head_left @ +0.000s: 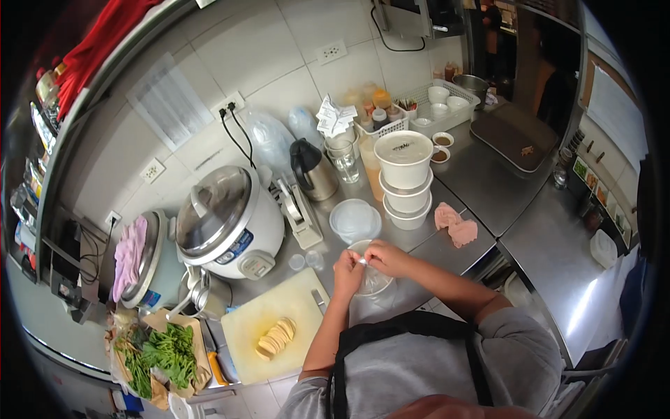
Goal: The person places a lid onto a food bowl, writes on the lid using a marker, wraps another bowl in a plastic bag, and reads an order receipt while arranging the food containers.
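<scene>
Plastic [362,261], thin and whitish, is gripped by the closed left hand [348,271] and the closed right hand [386,258], their fingertips pinched close together. They work above a round translucent plastic container [375,281] at the near edge of the grey steel counter [441,255]; whether the pinched piece belongs to the container or lines it, I cannot tell.

Just beyond the hands sits a round, frosted plastic tub [355,221], with a stack of white lidded tubs [406,183] to its right and a crumpled pink cloth [456,225] farther right. Left of the container, two small clear cups [306,261] stand near a cream cutting board [255,318], which bears a row of pale slices [276,339] and a knife [319,300], partly at its edge. Farther left stands a large white rice cooker [234,223] with a steel lid.
</scene>
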Motion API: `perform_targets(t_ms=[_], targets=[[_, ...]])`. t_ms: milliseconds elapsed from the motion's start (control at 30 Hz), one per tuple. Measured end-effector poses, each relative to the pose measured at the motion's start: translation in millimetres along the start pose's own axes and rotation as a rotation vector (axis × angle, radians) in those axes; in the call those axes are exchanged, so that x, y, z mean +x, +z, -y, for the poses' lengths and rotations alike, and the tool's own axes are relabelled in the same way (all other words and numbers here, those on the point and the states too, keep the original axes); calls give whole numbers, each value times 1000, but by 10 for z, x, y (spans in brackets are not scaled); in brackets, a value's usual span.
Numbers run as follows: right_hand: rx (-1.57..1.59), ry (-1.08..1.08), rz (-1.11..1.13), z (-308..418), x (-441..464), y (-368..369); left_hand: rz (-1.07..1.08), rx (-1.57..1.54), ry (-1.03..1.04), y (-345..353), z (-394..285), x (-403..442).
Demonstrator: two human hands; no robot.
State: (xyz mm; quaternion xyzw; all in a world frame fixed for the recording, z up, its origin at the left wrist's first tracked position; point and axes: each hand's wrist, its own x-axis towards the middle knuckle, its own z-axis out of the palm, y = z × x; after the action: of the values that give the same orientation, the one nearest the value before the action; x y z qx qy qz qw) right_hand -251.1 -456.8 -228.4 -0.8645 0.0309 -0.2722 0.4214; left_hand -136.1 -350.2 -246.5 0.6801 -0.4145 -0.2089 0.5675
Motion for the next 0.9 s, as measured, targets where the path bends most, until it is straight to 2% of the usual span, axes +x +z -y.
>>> perform_targets(t_ms=[67,267,600,800,900], targets=[[-19,-48,9,32,-3,-56,113,-173,-39,-62,5,47],[-89,-95,36,53,18,-113,395,-370,-123,-195,48,174],[-257,-57,-190,104,38,16,529,-379,-109,-211,-25,271],[-215,218,-170,208,66,32,576,-215,66,-229,-28,266],[-547,-15,-194,162,63,63,564,-154,139,-200,52,273]])
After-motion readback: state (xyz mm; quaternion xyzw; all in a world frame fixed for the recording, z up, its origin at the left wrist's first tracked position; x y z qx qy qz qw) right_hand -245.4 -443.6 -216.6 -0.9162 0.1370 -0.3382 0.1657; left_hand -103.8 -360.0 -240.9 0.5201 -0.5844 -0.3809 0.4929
